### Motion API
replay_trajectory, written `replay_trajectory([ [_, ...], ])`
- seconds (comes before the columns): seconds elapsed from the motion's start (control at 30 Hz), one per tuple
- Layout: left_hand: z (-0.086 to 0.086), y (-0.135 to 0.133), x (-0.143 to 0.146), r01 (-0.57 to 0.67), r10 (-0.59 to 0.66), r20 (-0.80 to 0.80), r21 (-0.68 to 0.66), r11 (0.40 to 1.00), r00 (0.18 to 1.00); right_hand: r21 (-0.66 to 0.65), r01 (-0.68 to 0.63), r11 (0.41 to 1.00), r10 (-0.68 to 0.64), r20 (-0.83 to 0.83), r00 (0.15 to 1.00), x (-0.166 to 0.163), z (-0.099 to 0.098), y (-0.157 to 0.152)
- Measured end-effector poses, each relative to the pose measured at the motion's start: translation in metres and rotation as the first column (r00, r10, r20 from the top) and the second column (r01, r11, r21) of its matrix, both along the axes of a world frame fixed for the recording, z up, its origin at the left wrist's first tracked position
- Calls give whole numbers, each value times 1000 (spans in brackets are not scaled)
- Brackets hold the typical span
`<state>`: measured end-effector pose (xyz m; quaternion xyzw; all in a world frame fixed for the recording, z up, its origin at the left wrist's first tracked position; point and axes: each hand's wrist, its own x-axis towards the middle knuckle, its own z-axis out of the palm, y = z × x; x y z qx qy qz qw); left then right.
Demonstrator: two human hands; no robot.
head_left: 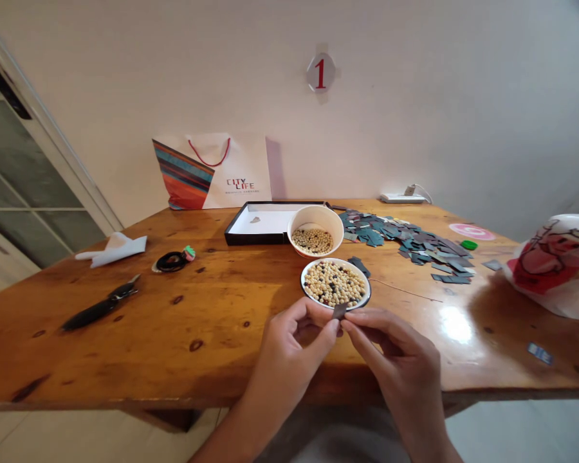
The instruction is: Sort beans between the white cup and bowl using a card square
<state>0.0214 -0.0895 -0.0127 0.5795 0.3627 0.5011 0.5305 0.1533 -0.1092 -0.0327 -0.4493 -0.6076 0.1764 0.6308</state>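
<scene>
My left hand (294, 344) and my right hand (390, 354) meet at the near edge of the wooden table (197, 321). Together they pinch a small dark flat piece (340, 311) between their fingertips. Just beyond the hands stands a white dish (305, 275) filled with pale beans and a few dark ones. Behind it a paper bowl (317, 222) holds more pale beans. A heap of similar dark flat pieces (405, 241) spreads over the table to the right.
A black tray with a white inside (260, 222) lies behind the bowls. A paper shopping bag (212, 170) leans on the wall. Left side: white tissue (113, 249), black ring object (172, 260), dark folding tool (101, 307). A printed plastic bag (557, 263) sits far right.
</scene>
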Motion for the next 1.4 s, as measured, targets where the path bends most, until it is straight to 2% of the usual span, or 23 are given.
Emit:
replay_trajectory([
  [0.4, 0, -1, 2, -32, 33, 49, -17, 999, 998, -28, -14, 1000, 13, -26, 1000, 0, -2, -1],
  [0.63, 0, 1, 0, -27, 28, 47, -30, 999, 998, -99, -82, 992, 75, -75, 994, -1, 3, 1],
  [0.73, 1, 2, 1, 0, 2, 63, -31, 1000, 998, -127, -73, 989, 61, -97, 993, 0, 4, 1],
  [0.8, 1, 2, 1, 4, -2, 72, -30, 1000, 997, -117, -45, 992, 37, -69, 997, 0, 4, 1],
  [0.9, 0, 1, 1, -19, 21, 69, -27, 999, 997, -30, 9, 1000, -8, 36, 999, -1, 2, 1],
  [1.0, -2, -1, 0, -48, 48, 33, 19, 999, 998, 54, 35, 998, -41, 116, 992, -2, 0, 1],
  [1.17, -5, -3, 0, -107, 124, -107, 149, 983, 987, 107, 87, 990, -106, 186, 977, -2, -1, 1],
  [1.3, -7, -3, 0, -172, 253, -240, 312, 934, 937, 83, 81, 993, -96, 197, 976, -1, 1, 3],
  [1.4, -8, -4, 0, -167, 278, -275, 366, 916, 920, 44, 49, 998, -56, 170, 984, 0, 1, 3],
])
